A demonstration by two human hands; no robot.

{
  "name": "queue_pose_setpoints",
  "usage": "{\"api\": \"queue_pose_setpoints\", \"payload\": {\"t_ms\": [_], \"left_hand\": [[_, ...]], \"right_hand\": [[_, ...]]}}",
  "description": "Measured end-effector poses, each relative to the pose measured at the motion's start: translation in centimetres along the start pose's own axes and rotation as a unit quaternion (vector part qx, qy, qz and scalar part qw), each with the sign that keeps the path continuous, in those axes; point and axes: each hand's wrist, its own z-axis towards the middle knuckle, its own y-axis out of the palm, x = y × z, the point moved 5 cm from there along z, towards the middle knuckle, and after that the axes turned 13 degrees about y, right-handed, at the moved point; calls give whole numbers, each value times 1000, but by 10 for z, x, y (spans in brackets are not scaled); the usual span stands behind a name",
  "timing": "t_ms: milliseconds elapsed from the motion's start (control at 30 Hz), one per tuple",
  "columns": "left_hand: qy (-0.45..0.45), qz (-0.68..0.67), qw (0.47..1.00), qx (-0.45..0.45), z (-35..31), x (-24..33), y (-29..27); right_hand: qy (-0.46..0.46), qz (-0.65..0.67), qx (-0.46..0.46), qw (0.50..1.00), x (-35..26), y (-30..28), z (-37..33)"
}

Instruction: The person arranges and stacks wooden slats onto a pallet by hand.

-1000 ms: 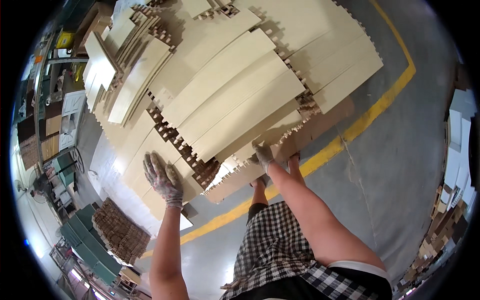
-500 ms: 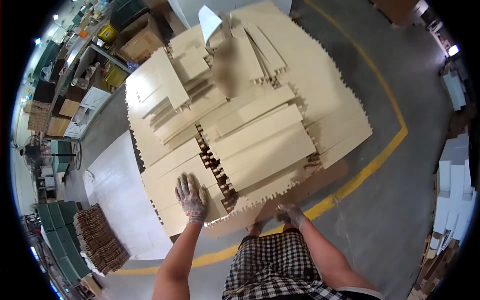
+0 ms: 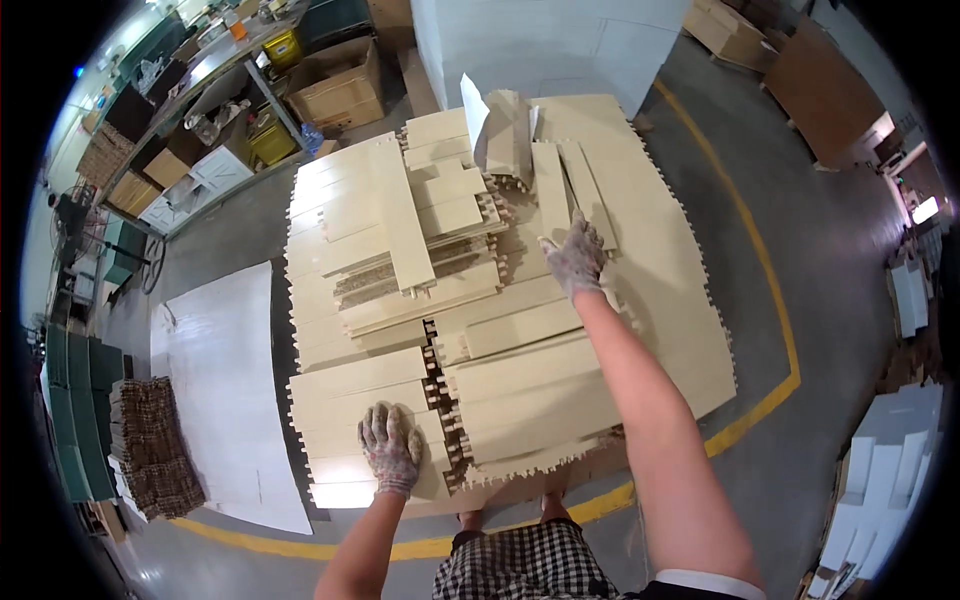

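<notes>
Pale cream boards with toothed ends lie in a wide, low stack in front of me. My left hand (image 3: 390, 447), in a stained patterned glove, rests flat with fingers spread on the near-left boards (image 3: 355, 390). My right hand (image 3: 577, 258), gloved too, is stretched out over the near ends of two narrow boards (image 3: 551, 185). Its thumb and fingers are apart, and they touch or hover just above the boards; which of these I cannot tell. Left of it, a long narrow board (image 3: 402, 215) lies across a higher pile. Beyond stands a brown bundle (image 3: 508, 140) beside a white sheet (image 3: 475, 118).
A white sheet (image 3: 230, 400) covers floor on the left, next to a brown stack (image 3: 155, 445) and green crates (image 3: 75, 400). A pale block (image 3: 540, 50) stands behind the boards. Yellow floor tape (image 3: 770, 270) curves around the right. White panels (image 3: 880, 480) lie farther right.
My right hand has gone from beside my legs up and forward to the narrow boards. My left hand stays flat on the near-left boards. The view has tilted up.
</notes>
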Motion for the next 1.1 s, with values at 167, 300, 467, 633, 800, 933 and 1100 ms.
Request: {"api": "queue_pose_setpoints", "payload": {"t_ms": [167,300,467,633,800,933,1100], "left_hand": [[-6,-8,1000,-14,3,2,-2],[-2,5,1000,-14,5,3,-4],[0,-1,1000,-22,6,3,-6],[-10,1,999,-34,7,3,-5],[-13,4,999,-33,7,4,-5],[-11,4,999,-31,7,3,-6],[-9,-4,1000,-20,7,2,-6]], "right_hand": [[66,-135,-72,986,-5,38,44],[16,-23,-119,993,35,17,85],[-3,-26,-17,1000,62,-7,118],[77,-124,-91,985,78,21,119],[45,-75,-139,986,80,29,141],[40,-113,-165,979,86,18,153],[27,-167,-103,980,96,15,149]]}}
